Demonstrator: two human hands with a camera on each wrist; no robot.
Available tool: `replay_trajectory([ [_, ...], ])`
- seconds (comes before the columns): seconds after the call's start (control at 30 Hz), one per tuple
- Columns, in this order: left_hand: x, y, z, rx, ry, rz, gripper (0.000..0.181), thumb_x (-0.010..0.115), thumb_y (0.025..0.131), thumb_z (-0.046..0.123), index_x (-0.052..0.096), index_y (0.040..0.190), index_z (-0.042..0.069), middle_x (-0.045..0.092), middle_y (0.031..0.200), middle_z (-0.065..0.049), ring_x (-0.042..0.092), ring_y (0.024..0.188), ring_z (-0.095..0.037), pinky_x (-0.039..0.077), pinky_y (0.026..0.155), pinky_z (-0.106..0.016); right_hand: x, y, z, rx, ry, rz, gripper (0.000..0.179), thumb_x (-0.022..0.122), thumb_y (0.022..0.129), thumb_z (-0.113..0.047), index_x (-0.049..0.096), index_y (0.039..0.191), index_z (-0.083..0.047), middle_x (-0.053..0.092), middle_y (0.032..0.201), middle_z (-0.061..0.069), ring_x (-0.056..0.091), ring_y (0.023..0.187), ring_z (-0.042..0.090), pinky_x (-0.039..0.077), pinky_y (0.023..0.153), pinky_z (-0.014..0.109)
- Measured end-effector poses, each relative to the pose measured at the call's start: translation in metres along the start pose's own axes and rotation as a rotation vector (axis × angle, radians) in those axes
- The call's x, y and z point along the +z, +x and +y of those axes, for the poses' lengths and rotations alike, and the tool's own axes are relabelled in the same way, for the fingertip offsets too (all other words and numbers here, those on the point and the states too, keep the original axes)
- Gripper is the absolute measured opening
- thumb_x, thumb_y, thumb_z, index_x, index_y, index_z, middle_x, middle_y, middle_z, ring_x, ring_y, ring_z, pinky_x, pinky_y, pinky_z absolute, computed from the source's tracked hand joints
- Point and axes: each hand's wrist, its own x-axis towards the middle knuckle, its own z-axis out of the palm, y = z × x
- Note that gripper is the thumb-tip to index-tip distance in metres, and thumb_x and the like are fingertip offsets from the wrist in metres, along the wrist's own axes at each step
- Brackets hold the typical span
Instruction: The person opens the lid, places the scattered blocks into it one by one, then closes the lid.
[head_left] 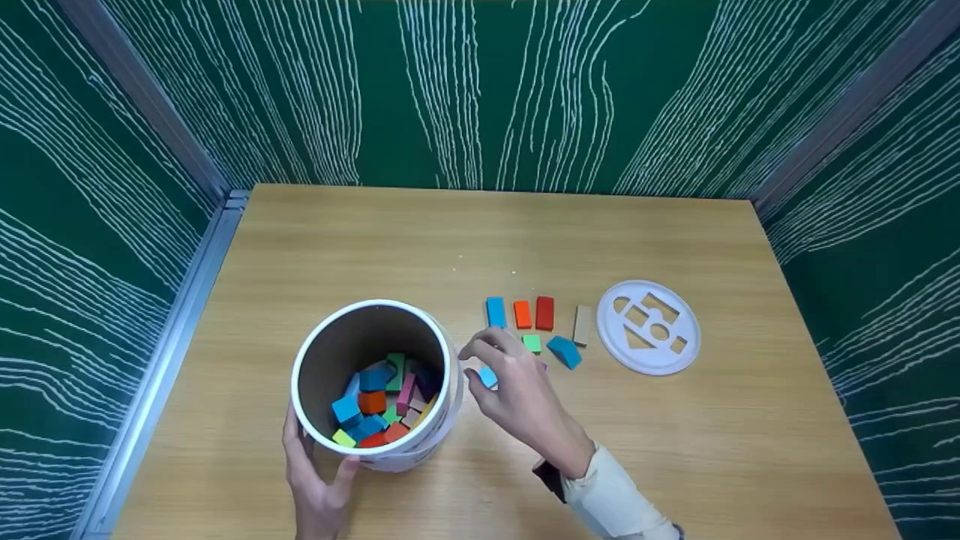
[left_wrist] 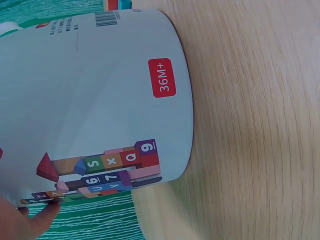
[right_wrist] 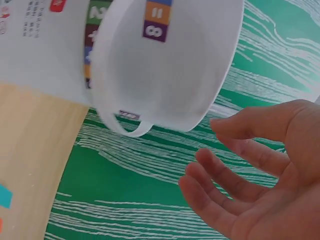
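Note:
A white round bucket (head_left: 401, 459) stands upright on the table, with printed block pictures on its outside. Several coloured wooden blocks (head_left: 372, 403) lie inside it. My left hand (head_left: 319, 480) holds the bucket's near left side, thumb at the front and fingers along the wall. Just right of the bucket is my right hand (head_left: 525, 394), its fingers loosely bent and nothing between them. In the right wrist view those fingers are apart from the bucket's white handle (right_wrist: 102, 102). A blue block (head_left: 488, 376) lies by the right thumb; a purple piece is mostly hidden behind the hand.
Beyond my right hand lie a blue block (head_left: 496, 310), an orange block (head_left: 523, 315), a red block (head_left: 545, 313), a green block (head_left: 532, 343), a teal block (head_left: 564, 352) and a beige block (head_left: 582, 325). A white lid (head_left: 615, 341) with shaped holes lies right of them. Green patterned walls (head_left: 487, 97) surround the table.

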Motion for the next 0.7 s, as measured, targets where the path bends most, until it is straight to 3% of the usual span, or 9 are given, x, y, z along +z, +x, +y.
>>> replay_trajectory([
  [0.07,0.0,0.001,-0.001,0.009,-0.009,-0.004,0.091,0.071,0.077,0.011,0.018,0.15,0.017,0.025,0.152,-0.003,0.028,0.13,-0.014,0.027,0.106,-0.017,0.002,-0.001,0.005,0.013,0.001,0.009,0.017,0.071,0.078,-0.002,0.069,0.092,-0.011,0.059,0.101,0.002,0.054,0.085,0.016,0.052,0.064,0.022],
  [0.33,0.0,0.001,-0.003,0.028,0.002,0.0,0.092,0.071,0.076,0.009,0.018,0.15,0.016,0.026,0.152,-0.006,0.028,0.13,-0.015,0.028,0.105,-0.016,0.015,-0.006,0.022,0.069,0.021,0.003,0.016,0.072,0.077,-0.001,0.069,0.091,-0.009,0.06,0.101,0.005,0.057,0.077,0.018,0.054,0.065,0.023],
  [0.7,0.001,0.0,-0.002,0.029,0.016,0.007,0.091,0.071,0.076,0.01,0.018,0.15,0.017,0.026,0.152,-0.005,0.029,0.13,-0.014,0.028,0.104,-0.015,0.037,-0.011,0.043,0.174,-0.006,-0.102,0.019,0.073,0.078,-0.004,0.07,0.096,-0.008,0.059,0.108,0.01,0.055,0.094,0.025,0.056,0.074,0.031],
])
